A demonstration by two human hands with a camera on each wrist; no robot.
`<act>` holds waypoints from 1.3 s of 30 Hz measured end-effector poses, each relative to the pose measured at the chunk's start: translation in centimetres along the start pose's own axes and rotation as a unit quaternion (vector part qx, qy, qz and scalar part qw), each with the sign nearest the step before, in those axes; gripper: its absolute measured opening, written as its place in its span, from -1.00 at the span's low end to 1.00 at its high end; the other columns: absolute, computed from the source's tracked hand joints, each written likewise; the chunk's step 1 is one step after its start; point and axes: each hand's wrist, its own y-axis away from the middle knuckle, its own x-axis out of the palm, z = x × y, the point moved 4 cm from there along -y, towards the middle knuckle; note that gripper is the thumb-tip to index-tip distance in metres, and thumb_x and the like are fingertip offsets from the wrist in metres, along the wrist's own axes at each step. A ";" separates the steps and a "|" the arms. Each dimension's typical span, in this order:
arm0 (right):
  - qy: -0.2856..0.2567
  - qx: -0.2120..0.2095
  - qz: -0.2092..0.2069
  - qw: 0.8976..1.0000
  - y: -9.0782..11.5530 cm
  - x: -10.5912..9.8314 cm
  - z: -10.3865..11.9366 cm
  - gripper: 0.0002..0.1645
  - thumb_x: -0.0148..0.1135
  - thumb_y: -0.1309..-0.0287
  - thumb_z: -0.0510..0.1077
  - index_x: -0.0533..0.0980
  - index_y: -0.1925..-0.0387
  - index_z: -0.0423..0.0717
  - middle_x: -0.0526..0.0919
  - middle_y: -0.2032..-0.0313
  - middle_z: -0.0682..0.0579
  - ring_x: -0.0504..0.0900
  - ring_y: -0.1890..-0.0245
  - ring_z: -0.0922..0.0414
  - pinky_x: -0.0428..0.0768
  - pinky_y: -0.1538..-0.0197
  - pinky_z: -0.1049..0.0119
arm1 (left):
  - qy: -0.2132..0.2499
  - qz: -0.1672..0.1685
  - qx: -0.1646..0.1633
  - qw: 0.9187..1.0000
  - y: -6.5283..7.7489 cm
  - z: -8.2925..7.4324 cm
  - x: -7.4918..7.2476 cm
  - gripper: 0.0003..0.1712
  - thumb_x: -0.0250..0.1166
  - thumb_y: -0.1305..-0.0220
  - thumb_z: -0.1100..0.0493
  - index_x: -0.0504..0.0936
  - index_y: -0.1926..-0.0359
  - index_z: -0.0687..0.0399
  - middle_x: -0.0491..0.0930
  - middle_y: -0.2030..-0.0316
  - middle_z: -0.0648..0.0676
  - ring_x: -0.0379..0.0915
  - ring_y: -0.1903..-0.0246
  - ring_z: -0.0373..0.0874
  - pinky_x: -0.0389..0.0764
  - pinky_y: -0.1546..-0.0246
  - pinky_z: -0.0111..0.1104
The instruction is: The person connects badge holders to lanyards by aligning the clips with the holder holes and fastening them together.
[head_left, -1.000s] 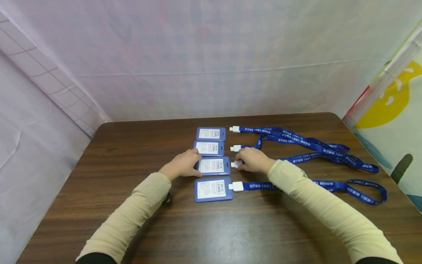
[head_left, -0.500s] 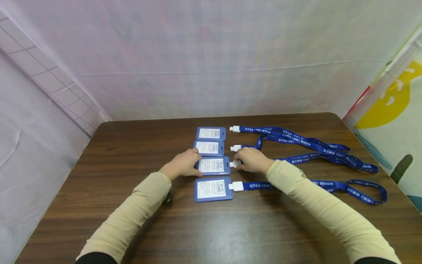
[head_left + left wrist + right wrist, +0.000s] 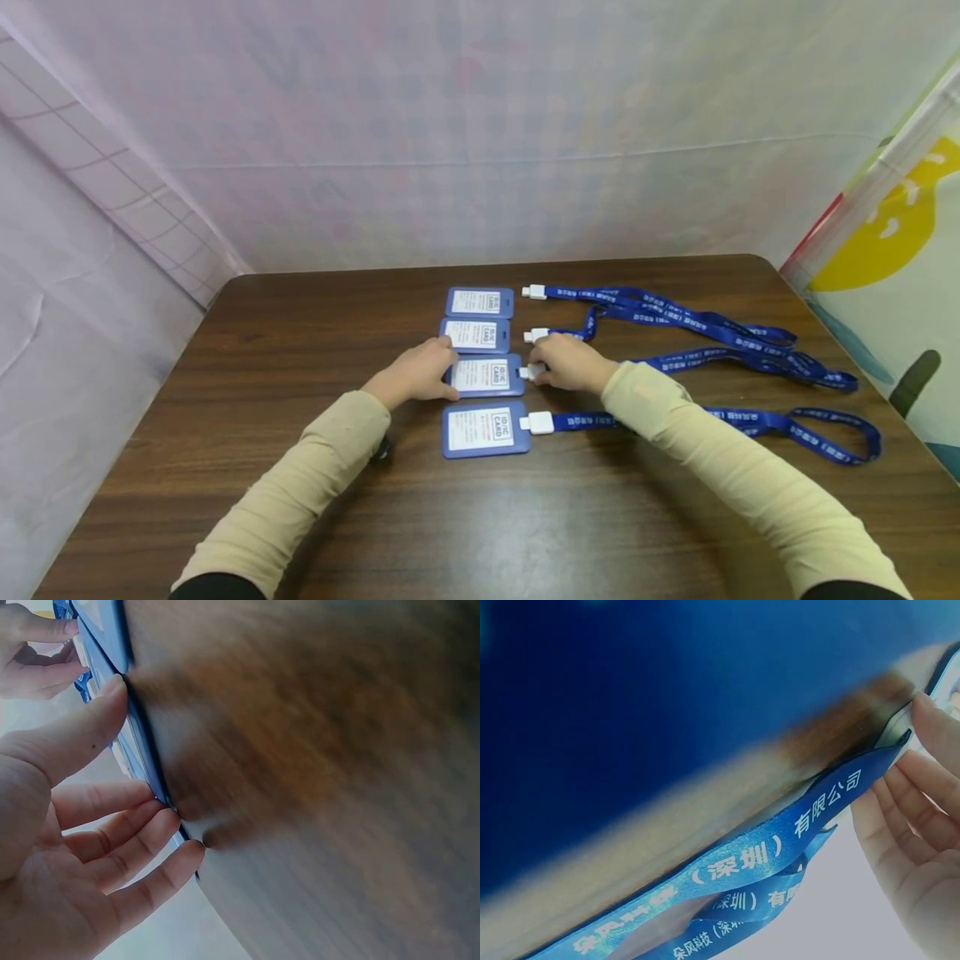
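Now the right hand (image 3: 573, 362), pinching a white plastic clip (image 3: 528, 372), is closing the gap, so it is meeting the slotted blue badge holder (image 3: 486, 376) the left hand (image 3: 416, 372) is gripping.

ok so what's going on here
A person is working at a table with both hands. The left hand holds the left end of the third card holder from the back, while the right hand pinches a lanyard clip, its tip at that holder's right edge. Whether it has hooked on, I can't tell. The nearest holder has a white clip overlapping its right end. The farthest holder and second holder lie apart from their clips.
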 end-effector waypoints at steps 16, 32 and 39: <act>0.006 0.002 0.008 1.000 -0.4 0.1 0.1 -0.85 0.41 0.16 -0.21 0.60 0.49 -0.19 0.54 0.54 0.04 0.49 0.51 0.14 0.51 0.35 0.27 | -0.005 -0.001 0.004 1.000 -0.1 -0.2 -0.1 -0.60 0.45 0.07 -0.03 0.61 0.38 0.23 0.36 0.36 0.06 0.31 0.36 -0.13 0.46 0.29 -0.32; 0.010 -0.010 0.003 1.000 -0.3 0.2 -0.1 -0.87 0.41 0.18 -0.22 0.58 0.55 -0.16 0.52 0.57 0.05 0.48 0.54 0.14 0.51 0.39 0.27 | -0.006 -0.005 0.011 1.000 -0.4 -0.2 -0.1 -0.61 0.46 0.11 -0.02 0.60 0.45 0.21 0.36 0.38 0.06 0.31 0.37 -0.12 0.46 0.29 -0.30; 0.012 -0.016 0.000 1.000 -0.3 0.0 0.1 -0.88 0.40 0.18 -0.23 0.59 0.56 -0.17 0.53 0.57 0.04 0.48 0.55 0.14 0.51 0.40 0.28 | -0.007 -0.015 0.031 0.999 -0.3 -0.3 -0.4 -0.63 0.48 0.13 -0.01 0.59 0.50 0.20 0.36 0.41 0.05 0.30 0.39 -0.12 0.46 0.30 -0.30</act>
